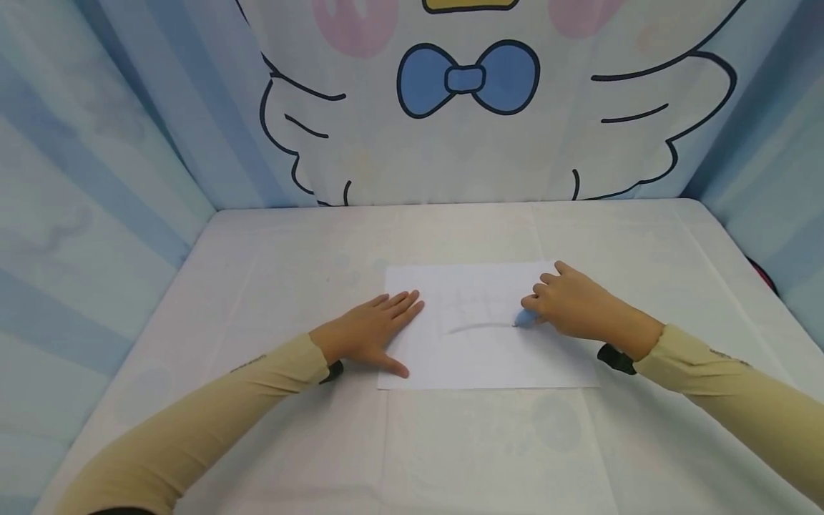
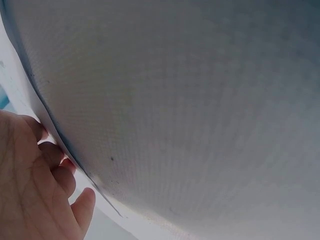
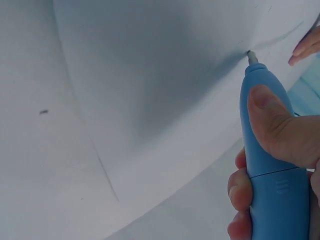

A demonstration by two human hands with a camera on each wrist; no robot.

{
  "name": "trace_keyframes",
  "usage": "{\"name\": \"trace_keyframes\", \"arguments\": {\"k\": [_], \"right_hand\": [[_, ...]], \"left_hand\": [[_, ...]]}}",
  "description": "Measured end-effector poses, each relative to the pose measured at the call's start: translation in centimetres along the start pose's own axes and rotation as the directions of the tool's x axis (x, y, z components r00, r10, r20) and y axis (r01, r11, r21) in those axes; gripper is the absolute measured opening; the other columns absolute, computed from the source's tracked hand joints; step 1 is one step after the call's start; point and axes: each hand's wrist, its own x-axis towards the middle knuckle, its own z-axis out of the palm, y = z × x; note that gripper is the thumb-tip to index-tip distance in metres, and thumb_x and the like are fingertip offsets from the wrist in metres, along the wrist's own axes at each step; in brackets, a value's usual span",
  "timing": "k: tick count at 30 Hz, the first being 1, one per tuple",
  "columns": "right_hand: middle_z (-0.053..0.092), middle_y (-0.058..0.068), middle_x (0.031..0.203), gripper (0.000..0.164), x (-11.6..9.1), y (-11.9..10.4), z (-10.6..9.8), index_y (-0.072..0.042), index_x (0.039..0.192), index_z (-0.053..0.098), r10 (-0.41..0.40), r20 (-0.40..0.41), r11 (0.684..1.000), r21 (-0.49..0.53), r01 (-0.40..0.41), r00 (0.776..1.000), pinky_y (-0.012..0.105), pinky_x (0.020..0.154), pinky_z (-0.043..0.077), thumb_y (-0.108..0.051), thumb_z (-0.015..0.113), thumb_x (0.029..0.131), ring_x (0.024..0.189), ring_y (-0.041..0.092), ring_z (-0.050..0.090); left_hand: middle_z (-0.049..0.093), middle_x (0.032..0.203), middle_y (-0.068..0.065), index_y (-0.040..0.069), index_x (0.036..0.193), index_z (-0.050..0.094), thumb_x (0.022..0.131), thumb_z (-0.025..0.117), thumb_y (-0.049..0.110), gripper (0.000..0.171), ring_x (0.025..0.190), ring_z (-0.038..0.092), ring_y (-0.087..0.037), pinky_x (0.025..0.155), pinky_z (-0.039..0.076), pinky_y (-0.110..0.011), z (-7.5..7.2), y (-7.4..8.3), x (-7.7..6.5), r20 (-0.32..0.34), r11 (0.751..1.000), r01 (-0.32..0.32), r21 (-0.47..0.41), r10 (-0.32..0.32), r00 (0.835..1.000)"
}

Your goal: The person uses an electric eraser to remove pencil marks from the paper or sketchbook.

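Observation:
A white sheet of paper [image 1: 476, 365] lies on the table, with faint grey smudges and a darker, slightly curved grey streak [image 1: 479, 327] across its middle. My left hand [image 1: 376, 329] rests with spread fingers over the sheet's left edge; the left wrist view shows its fingers [image 2: 62, 177] along that edge. My right hand [image 1: 573, 304] grips a blue electric eraser [image 3: 270, 135], thumb on one side and fingers curled round the other. Its narrow tip is at the streak's right end, touching or almost touching the paper.
A pale cloth covers the table [image 1: 290, 286]. Behind it hangs a curtain with a blue bow tie [image 1: 466, 79] printed on it, and blue striped curtains [image 1: 84, 214] stand at both sides. A small reddish thing [image 1: 762, 275] shows past the right table edge.

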Motion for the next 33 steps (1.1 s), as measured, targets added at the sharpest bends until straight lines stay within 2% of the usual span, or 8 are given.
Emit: {"name": "trace_keyframes", "arguments": {"k": [6, 17, 23, 33], "right_hand": [[0.067, 0.003, 0.078, 0.025, 0.21, 0.06, -0.15, -0.014, 0.089, 0.062, -0.008, -0.005, 1.000, -0.001, 0.008, 1.000, 0.043, 0.074, 0.049, -0.028, 0.077, 0.075, 0.071, 0.021, 0.059], [0.067, 0.004, 0.078, 0.025, 0.43, 0.01, -0.40, -0.013, 0.089, 0.062, 0.004, 0.011, 1.000, -0.021, -0.003, 1.000, 0.045, 0.077, 0.050, -0.028, 0.076, 0.075, 0.072, 0.021, 0.060], [0.067, 0.004, 0.078, 0.024, 0.56, -0.06, -0.61, -0.013, 0.089, 0.063, -0.036, -0.008, 0.999, -0.010, 0.036, 0.999, 0.048, 0.079, 0.051, -0.026, 0.077, 0.074, 0.074, 0.022, 0.061], [0.067, 0.003, 0.077, 0.024, 0.64, 0.01, -0.28, -0.013, 0.089, 0.063, -0.029, -0.001, 1.000, -0.009, 0.029, 1.000, 0.045, 0.076, 0.050, -0.027, 0.077, 0.074, 0.072, 0.021, 0.059]], "left_hand": [[-0.002, 0.160, -0.003, 0.015, 0.152, 0.002, 0.072, 0.054, 0.077, 0.114, 0.148, 0.003, -0.021, 0.120, 0.011, -0.042, -0.04, -0.16, -0.03, -0.001, 1.000, -0.001, 0.005, 0.001, 1.000], [-0.002, 0.160, -0.003, 0.015, 0.152, 0.002, 0.073, 0.053, 0.078, 0.114, 0.148, 0.002, -0.021, 0.120, 0.011, -0.042, 0.07, -0.12, 0.03, 0.001, 1.000, 0.001, 0.012, -0.001, 1.000], [-0.002, 0.160, -0.003, 0.015, 0.152, 0.002, 0.073, 0.053, 0.077, 0.113, 0.148, 0.003, -0.021, 0.120, 0.011, -0.042, -0.05, -0.07, -0.03, 0.004, 1.000, 0.003, 0.016, -0.003, 1.000], [-0.002, 0.160, -0.003, 0.015, 0.152, 0.002, 0.073, 0.053, 0.078, 0.113, 0.148, 0.002, -0.020, 0.120, 0.011, -0.042, 0.08, -0.11, 0.02, 0.003, 1.000, 0.000, 0.010, 0.000, 1.000]]}}
